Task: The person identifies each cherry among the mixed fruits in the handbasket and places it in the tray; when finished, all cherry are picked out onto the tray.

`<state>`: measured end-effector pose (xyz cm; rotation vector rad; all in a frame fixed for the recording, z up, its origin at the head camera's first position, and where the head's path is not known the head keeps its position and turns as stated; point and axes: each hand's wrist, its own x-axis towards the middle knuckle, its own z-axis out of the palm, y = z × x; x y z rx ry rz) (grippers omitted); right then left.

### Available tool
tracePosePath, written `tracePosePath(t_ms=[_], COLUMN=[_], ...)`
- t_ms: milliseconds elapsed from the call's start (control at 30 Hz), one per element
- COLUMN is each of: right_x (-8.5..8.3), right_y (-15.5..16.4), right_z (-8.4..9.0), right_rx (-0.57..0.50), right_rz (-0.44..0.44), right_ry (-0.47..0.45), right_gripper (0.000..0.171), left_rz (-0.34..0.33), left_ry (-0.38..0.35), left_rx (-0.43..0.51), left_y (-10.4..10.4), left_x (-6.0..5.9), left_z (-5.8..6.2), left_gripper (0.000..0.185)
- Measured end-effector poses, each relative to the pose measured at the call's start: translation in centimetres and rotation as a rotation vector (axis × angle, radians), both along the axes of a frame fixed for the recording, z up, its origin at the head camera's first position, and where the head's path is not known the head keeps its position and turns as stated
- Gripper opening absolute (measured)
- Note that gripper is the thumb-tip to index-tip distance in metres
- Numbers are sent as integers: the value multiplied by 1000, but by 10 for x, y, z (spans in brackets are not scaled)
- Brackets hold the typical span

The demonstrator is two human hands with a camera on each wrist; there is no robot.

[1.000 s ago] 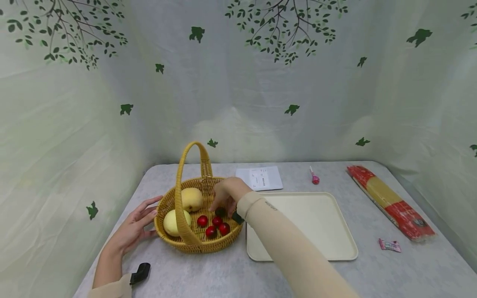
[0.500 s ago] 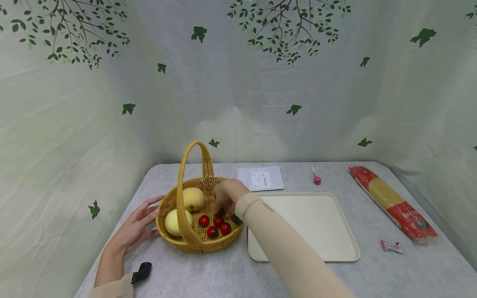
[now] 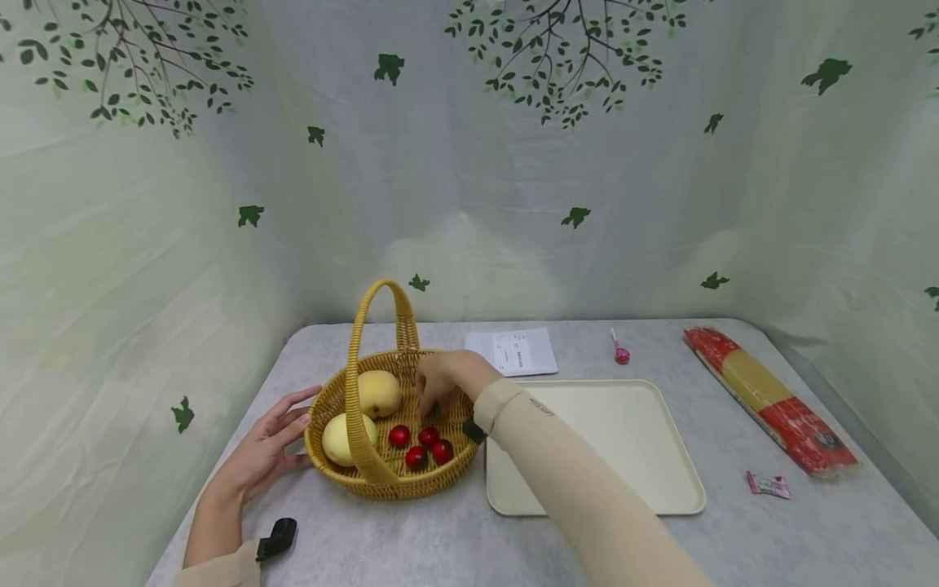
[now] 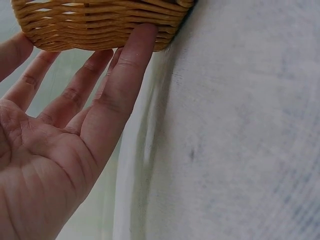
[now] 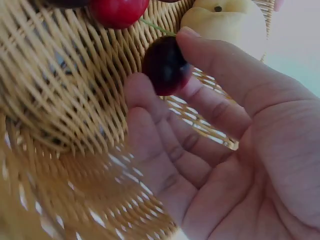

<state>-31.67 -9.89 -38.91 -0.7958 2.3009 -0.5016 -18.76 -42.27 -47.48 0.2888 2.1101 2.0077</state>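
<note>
The wicker basket (image 3: 389, 489) with a tall handle stands at the table's left. Two pale yellow round fruits (image 3: 378, 393) and several red cherries (image 3: 416, 457) lie inside. Reaching over the basket's right side, my right hand (image 3: 449, 377) has its fingers down in it. The right wrist view shows that hand pinching a dark cherry (image 5: 166, 65) between thumb and fingers; a green stem shows near it. In the head view the hand hides this cherry. My left hand (image 3: 267, 440) touches the basket's left side with extended fingers, seen against the weave in the left wrist view.
A cream tray (image 3: 609, 444) lies right of the basket, partly under my right forearm. Behind are a white paper card (image 3: 513, 351) and a lollipop (image 3: 620, 352). A long red-and-gold packet (image 3: 770, 399) and a small pink wrapped candy (image 3: 767, 484) lie at the right.
My right hand has shifted slightly within the basket. The dark round shape seen beneath it earlier is now out of sight in the head view. My left hand stays at the basket's side.
</note>
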Motion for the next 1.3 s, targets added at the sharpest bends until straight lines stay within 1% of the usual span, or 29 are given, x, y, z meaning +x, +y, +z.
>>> tracePosePath(t_ms=[167,333,433,500,667,867,1167,1300], right_x=[-1,0,1,1,2,3,5,5], right_y=[6,15,23,30,56,88,127,142], right_z=[4,5,7,9,12,10,7,5], right_rx=[-52,-84,-110,-133,-190,-250,-279,-280], right_rz=[74,165,215,229,210,159,89,50], right_ry=[127,259,310,327,353,348,312,314], right_gripper=[15,19,22,23,21,22,20,20], left_rz=[-9,-7,-2,-2,-14,-18,-16,-16], left_ry=[11,9,12,13,22,12,12,13], left_rx=[5,-1,-7,-7,-1,4,7,7], left_y=[-1,-2,-3,-3,-1,1,1,0], left_x=[0,4,6,6,3,2,1,1], left_z=[0,1,2,3,3,1,1,0], left_gripper=[54,54,53,53,54,54,54,54])
